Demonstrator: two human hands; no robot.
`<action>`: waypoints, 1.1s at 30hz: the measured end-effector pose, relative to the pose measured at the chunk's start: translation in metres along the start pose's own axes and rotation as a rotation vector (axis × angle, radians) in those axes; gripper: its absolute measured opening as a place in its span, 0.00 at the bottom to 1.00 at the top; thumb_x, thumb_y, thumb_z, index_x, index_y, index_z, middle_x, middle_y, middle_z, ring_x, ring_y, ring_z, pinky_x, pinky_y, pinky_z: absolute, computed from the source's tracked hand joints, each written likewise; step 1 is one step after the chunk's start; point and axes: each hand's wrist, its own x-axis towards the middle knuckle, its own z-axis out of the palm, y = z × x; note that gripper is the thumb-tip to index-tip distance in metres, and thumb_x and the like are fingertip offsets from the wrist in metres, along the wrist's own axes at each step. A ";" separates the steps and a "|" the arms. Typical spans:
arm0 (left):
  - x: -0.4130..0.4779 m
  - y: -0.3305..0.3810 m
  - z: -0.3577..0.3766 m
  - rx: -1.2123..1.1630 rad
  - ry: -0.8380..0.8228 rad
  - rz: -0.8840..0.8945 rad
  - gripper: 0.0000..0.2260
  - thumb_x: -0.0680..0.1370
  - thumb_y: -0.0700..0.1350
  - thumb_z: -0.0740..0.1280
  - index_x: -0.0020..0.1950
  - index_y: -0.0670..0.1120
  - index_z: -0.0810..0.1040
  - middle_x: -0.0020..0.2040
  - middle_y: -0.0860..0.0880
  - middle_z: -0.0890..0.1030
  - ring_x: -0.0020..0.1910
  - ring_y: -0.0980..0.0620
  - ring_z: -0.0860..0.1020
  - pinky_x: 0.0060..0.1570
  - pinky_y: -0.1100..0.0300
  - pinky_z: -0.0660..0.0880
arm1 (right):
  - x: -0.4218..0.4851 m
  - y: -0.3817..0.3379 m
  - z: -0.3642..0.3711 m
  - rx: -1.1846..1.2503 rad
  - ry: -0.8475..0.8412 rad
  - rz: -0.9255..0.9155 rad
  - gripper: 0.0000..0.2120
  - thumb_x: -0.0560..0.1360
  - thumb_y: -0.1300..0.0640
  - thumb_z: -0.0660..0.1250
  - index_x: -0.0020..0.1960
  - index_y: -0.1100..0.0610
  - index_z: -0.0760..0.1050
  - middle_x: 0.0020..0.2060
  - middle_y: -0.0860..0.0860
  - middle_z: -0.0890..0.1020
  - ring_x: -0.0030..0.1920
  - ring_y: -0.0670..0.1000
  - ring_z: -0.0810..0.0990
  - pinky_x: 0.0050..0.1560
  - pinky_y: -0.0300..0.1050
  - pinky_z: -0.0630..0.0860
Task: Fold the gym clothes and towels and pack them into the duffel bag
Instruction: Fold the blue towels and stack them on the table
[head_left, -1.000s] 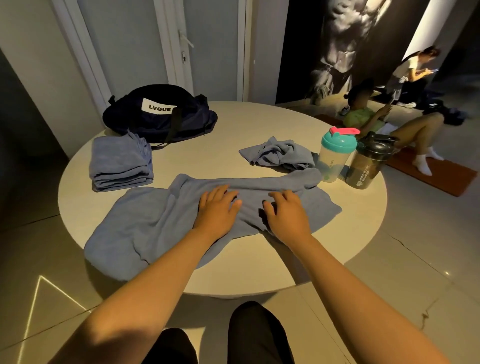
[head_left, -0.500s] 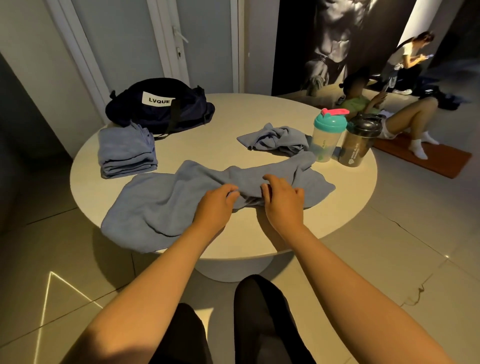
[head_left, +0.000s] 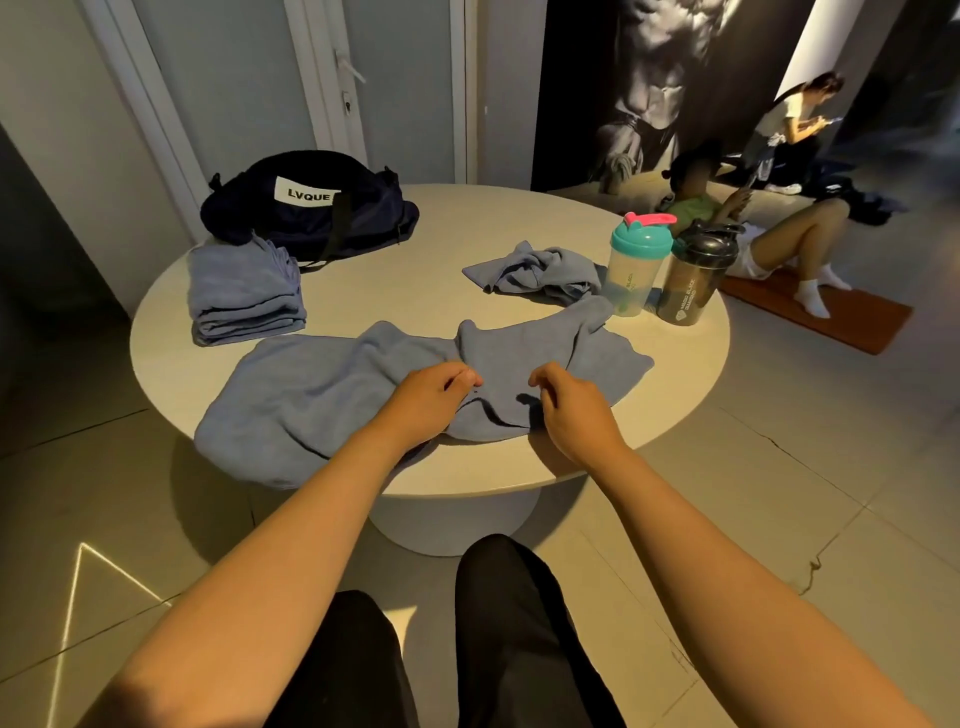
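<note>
A large blue-grey towel (head_left: 322, 395) lies spread across the near side of the round table (head_left: 415, 291), its left end hanging over the edge. My left hand (head_left: 426, 400) and my right hand (head_left: 571, 405) sit close together at its near middle. The fingers of both are curled and pinch the cloth, which bunches into a ridge between them. A folded stack of the same cloth (head_left: 244, 296) lies at the table's left. A crumpled towel (head_left: 535, 270) lies at the back right. The dark navy duffel bag (head_left: 311, 208), labelled LVQUE, sits at the far left, and it looks closed.
A teal-lidded shaker bottle (head_left: 636, 265) and a dark shaker bottle (head_left: 696, 275) stand at the table's right edge, touching the spread towel's far corner. A person (head_left: 779, 244) sits on a mat on the floor to the right. Doors stand behind the table.
My hands went from lying flat on the towel to pinching its near middle and drawing it toward me. The cloth has bunched up, and the view has pulled back from the table.
</note>
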 end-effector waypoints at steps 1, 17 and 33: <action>0.002 -0.004 0.002 0.048 0.002 -0.004 0.15 0.86 0.50 0.55 0.60 0.51 0.81 0.61 0.49 0.79 0.61 0.48 0.75 0.62 0.53 0.72 | 0.001 0.003 -0.003 -0.044 -0.018 0.014 0.09 0.83 0.55 0.59 0.59 0.53 0.76 0.49 0.55 0.83 0.45 0.59 0.79 0.41 0.51 0.77; 0.015 0.001 0.010 0.346 -0.186 -0.055 0.18 0.85 0.51 0.53 0.74 0.60 0.70 0.79 0.55 0.63 0.78 0.48 0.60 0.75 0.44 0.55 | 0.022 0.000 -0.011 -0.198 -0.145 0.022 0.15 0.82 0.52 0.60 0.65 0.54 0.77 0.56 0.58 0.78 0.58 0.62 0.75 0.57 0.54 0.71; 0.027 -0.052 -0.023 0.652 -0.128 -0.330 0.33 0.79 0.72 0.43 0.81 0.63 0.43 0.82 0.54 0.38 0.81 0.45 0.38 0.76 0.38 0.37 | 0.058 -0.030 0.024 -0.333 -0.504 0.083 0.24 0.83 0.42 0.54 0.77 0.48 0.63 0.76 0.57 0.61 0.76 0.60 0.59 0.75 0.64 0.54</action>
